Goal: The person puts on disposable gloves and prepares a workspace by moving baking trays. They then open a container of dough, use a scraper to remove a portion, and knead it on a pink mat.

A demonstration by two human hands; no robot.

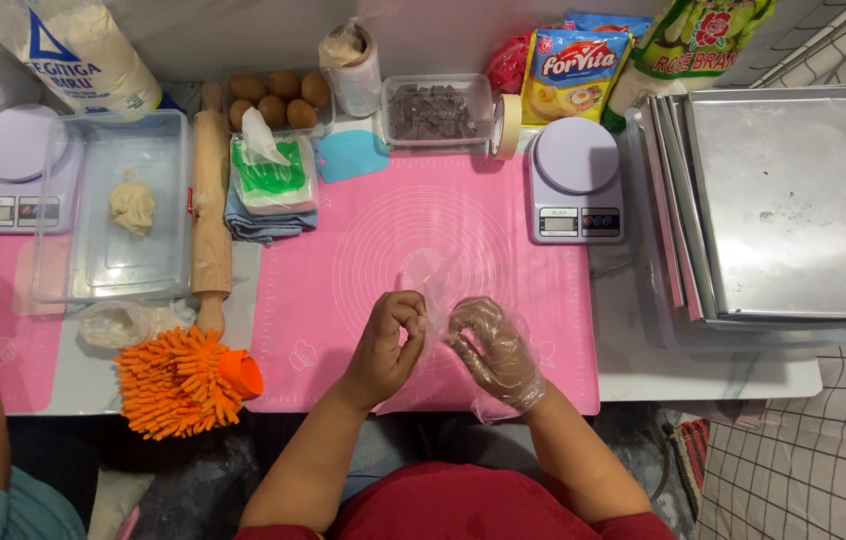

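Bare left hand pinching a thin clear plastic glove beside the already gloved right hand.

The fingers (405,312) of the left hand (388,345) are pinched shut on the thin clear plastic glove (435,300), held over the pink silicone baking mat (343,270); the right hand (493,350), wrapped in similar plastic, has its fingers loosely curled and just touches the film. Both forearms rise from the lower edge. Behind, a clear plastic tub (438,112) holds dark chocolate pieces, and a clear rectangular container (113,270) holds a dough lump (132,206). The second glove's outline is hard to trace.
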